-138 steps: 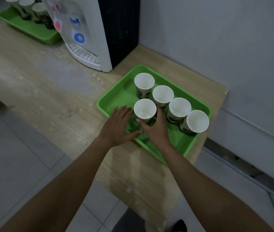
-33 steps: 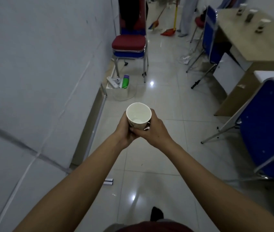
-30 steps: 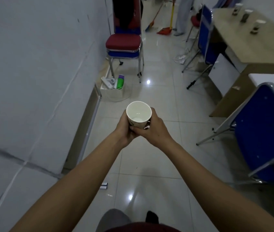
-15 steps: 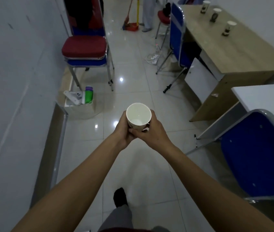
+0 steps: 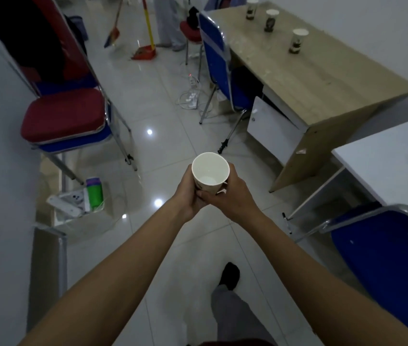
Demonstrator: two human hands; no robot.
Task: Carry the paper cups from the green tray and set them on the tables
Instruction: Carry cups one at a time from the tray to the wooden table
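A white paper cup with a dark print is upright at chest height over the tiled floor, its inside white. My left hand wraps its left side and my right hand wraps its right side and base. Three more paper cups stand in a row on the wooden table at the upper right. A white table begins at the right edge. The green tray is out of sight.
Stacked red and blue chairs stand at the left wall, with a clear bin holding a green bottle below them. A blue chair is at the wooden table, another at lower right. Cables and a power strip lie ahead. A person's legs and a broom are far off.
Earlier both hands took one cup from the green tray. Since then I have walked forward with it; the chairs and the wooden table have come closer. The grip is unchanged.
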